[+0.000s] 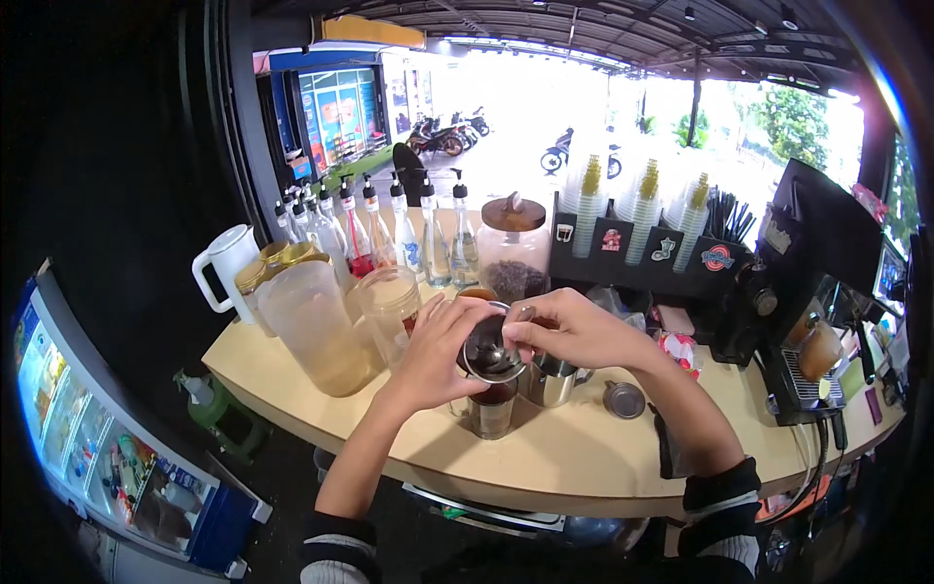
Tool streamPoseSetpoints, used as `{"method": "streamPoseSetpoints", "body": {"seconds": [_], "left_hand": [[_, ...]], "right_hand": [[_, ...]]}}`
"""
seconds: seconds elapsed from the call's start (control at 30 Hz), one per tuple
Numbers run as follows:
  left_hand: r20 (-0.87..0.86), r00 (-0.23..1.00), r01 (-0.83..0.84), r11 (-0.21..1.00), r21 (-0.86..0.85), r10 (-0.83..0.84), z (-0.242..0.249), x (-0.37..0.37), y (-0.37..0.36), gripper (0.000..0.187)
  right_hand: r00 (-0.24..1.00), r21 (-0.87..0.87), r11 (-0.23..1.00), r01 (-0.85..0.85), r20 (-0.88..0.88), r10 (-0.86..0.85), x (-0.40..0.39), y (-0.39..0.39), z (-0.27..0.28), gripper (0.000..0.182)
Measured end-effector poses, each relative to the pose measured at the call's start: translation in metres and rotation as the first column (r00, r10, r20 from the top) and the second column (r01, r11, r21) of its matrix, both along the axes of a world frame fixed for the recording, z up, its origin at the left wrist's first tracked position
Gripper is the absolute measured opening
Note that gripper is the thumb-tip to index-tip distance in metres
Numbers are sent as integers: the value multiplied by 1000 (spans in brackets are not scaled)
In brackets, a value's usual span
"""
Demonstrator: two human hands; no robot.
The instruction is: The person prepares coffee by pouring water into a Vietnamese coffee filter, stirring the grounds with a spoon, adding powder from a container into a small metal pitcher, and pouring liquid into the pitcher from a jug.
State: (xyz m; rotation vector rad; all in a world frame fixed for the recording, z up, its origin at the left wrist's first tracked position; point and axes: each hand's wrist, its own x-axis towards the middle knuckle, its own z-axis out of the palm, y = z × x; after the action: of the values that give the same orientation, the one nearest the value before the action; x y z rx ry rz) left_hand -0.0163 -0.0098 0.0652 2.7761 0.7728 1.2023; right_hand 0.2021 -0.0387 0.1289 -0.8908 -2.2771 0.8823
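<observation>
My left hand (433,352) is wrapped round a round metal cup (479,341), tipped so that its dark inside faces me. Pinched in my right hand (574,326) is a spoon (526,313), its lower end reaching into the cup. Directly below the cup stands a clear glass (492,420) with dark liquid near its top; the cup hides part of its rim. A stainless steel pitcher (553,385) is just right of the glass, partly behind my right hand. Further right a small grey round item (624,399) lies on the counter.
A large plastic pitcher (316,326), an open clear jar (387,297) and a white jug (230,263) stand left. Behind are pump bottles (435,243), a wooden-lidded jar (516,253) and a cup rack (632,243). An espresso machine (803,292) occupies the counter's (574,467) right end.
</observation>
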Motion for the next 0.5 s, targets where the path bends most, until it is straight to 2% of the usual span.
{"method": "streamPoseSetpoints", "body": {"seconds": [0.03, 0.1, 0.23, 0.3, 0.33, 0.4, 0.5], "left_hand": [[17, 1000, -5, 1000, -3, 5, -2, 1, -1, 78], [26, 999, -27, 1000, -14, 27, -4, 1, -7, 77], [8, 997, -77, 997, -19, 77, -7, 0, -8, 75], [23, 996, -88, 996, -36, 88, -9, 0, -8, 74], [39, 994, -97, 994, -44, 99, -9, -1, -7, 74], [64, 992, -101, 992, -69, 106, -9, -2, -6, 74], [117, 987, -95, 988, -122, 109, -9, -2, -4, 74]], "right_hand": [[1000, -9, 1000, -9, -2, 9, 1, 2, -5, 26], [989, -124, 992, 15, -144, -33, 2, 4, -10, 26], [994, -102, 995, 12, -105, -23, 9, 2, -13, 28], [979, -45, 998, 52, -194, -60, 12, 1, -23, 30], [979, -51, 998, 49, -194, -58, 12, -2, -25, 30], [932, -62, 996, 62, -354, -80, 13, -8, -26, 32], [899, -63, 997, 53, -432, -75, 18, -9, -34, 33]]}}
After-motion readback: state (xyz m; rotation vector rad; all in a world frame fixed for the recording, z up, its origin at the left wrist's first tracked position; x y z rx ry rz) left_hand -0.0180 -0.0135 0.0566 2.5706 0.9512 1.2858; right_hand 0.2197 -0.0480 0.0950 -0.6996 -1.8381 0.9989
